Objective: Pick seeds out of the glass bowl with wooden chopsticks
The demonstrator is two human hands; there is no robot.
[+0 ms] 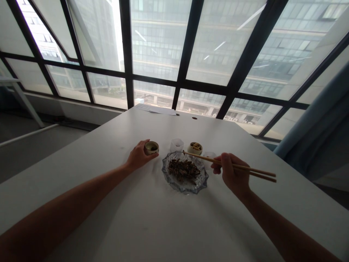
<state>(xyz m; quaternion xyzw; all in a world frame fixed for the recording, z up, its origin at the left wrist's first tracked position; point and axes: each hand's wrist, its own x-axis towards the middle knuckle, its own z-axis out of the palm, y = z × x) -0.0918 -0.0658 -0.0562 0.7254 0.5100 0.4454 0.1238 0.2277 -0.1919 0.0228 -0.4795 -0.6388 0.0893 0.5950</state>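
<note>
My left hand [139, 155] is wrapped round the side of a small round cup [152, 148] with something dark green inside. In my right hand [233, 171] is a pair of wooden chopsticks [255, 171], pointing left. Their tips hold a small dark piece [184, 152] above the far rim of a scalloped glass dish [185, 188]. A heap of dark brown, seed-like pieces [184, 169] lies in the dish. Behind it stand a white translucent cup [177, 145] and a second small round cup [195, 148] with yellowish-brown pieces. Another clear container [209, 155] is partly hidden by the chopsticks.
Everything stands on a white table [131, 225]. Sheets of paper [155, 110] and two dark round spots [194, 118] are at its far end. Beyond is a dark-framed window [180, 65], with a blue-grey curtain [313, 123] at the right.
</note>
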